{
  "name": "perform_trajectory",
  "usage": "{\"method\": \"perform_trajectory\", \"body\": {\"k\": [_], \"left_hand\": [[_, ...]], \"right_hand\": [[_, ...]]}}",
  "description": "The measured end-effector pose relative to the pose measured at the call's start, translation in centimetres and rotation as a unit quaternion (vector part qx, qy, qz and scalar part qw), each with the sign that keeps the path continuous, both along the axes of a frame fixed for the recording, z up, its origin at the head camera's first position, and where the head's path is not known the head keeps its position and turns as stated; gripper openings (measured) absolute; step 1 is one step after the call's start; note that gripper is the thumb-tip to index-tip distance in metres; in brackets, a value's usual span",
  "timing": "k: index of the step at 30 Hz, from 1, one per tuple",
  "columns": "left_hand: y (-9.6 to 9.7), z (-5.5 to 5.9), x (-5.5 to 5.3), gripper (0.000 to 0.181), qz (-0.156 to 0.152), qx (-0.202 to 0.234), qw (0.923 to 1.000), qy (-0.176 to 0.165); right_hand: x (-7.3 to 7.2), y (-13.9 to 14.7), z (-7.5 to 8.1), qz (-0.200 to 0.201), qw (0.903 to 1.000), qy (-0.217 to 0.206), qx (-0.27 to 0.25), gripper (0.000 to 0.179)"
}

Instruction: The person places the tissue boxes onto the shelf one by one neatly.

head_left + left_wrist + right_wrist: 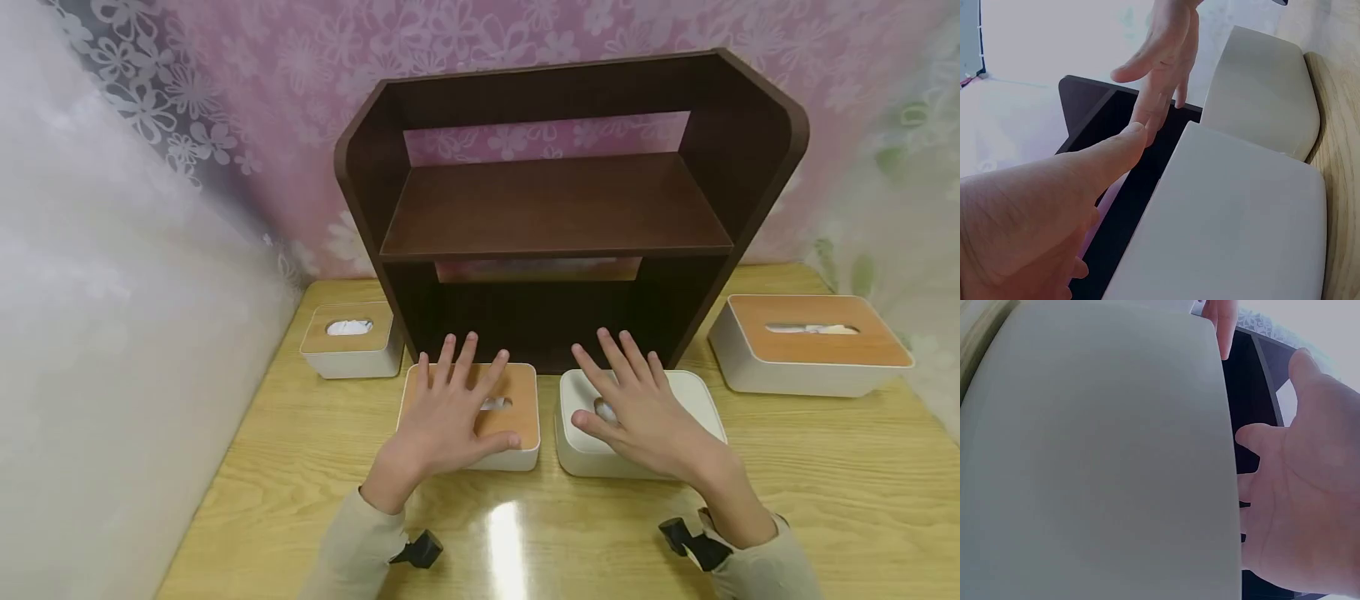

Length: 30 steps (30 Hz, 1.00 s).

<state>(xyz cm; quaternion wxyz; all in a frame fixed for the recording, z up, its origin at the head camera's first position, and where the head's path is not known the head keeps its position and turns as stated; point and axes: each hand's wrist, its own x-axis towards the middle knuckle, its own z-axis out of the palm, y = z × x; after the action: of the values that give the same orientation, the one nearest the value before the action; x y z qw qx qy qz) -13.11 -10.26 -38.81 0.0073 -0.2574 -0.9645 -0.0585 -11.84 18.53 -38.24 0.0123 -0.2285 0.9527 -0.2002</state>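
My left hand [450, 417] is spread flat above a white tissue box [525, 392] with a wood-coloured lid. Some tissue shows in its slot, beside the thumb. Over a second tissue box [693, 400], this one with a white lid, my right hand [641, 408] spreads its fingers too, partly covering the opening. In the left wrist view, the left thumb [1104, 159] stands off the near box's white wall [1235, 212]. The right wrist view has the right palm [1316, 481] raised beyond the box's top edge. Neither hand holds anything.
Behind both boxes stands a dark brown two-tier shelf [555, 204]. A small wood-lidded tissue box [352, 358] sits left of it, a larger one [795, 375] right. All rest on a wood-grain table [300, 500]; a pale curtain [112, 292] hangs along the left.
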Motion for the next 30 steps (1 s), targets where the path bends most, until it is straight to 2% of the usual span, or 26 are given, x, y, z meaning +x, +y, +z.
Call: {"method": "perform_trajectory", "body": {"k": [6, 10, 15, 19, 23, 27, 30], "left_hand": [[-0.3, 0.5, 0.1, 0.102, 0.004, -0.001, 1.0000, -0.006], [-0.6, 0.9, 0.1, 0.100, 0.004, 0.001, 0.9999, 0.011], [-1.7, 1.3, -0.1, 0.096, -0.011, 0.031, 0.9993, 0.015], [-3.4, 1.1, -0.4, 0.093, -0.028, 0.071, 0.9971, 0.001], [-5.3, 0.8, -0.3, 0.093, -0.046, 0.118, 0.9916, -0.026], [-6.8, 0.3, 0.0, 0.094, -0.041, 0.159, 0.9850, -0.055], [-7.5, -0.1, 0.4, 0.095, -0.029, 0.184, 0.9797, -0.075]], "right_hand": [[0.1, -0.4, 0.1, 0.009, 0.9998, -0.003, -0.017, 0.083], [0.1, -0.9, -0.1, 0.019, 0.9990, -0.012, -0.039, 0.082], [0.1, -1.7, 0.0, 0.038, 0.9943, -0.022, -0.097, 0.079], [0.1, -2.7, 0.1, 0.062, 0.9833, -0.052, -0.163, 0.079], [0.4, -3.9, 0.0, 0.088, 0.9659, -0.088, -0.227, 0.083], [1.3, -5.0, -0.4, 0.090, 0.9484, -0.118, -0.280, 0.088], [1.9, -5.6, -0.7, 0.075, 0.9350, -0.141, -0.317, 0.090]]}}
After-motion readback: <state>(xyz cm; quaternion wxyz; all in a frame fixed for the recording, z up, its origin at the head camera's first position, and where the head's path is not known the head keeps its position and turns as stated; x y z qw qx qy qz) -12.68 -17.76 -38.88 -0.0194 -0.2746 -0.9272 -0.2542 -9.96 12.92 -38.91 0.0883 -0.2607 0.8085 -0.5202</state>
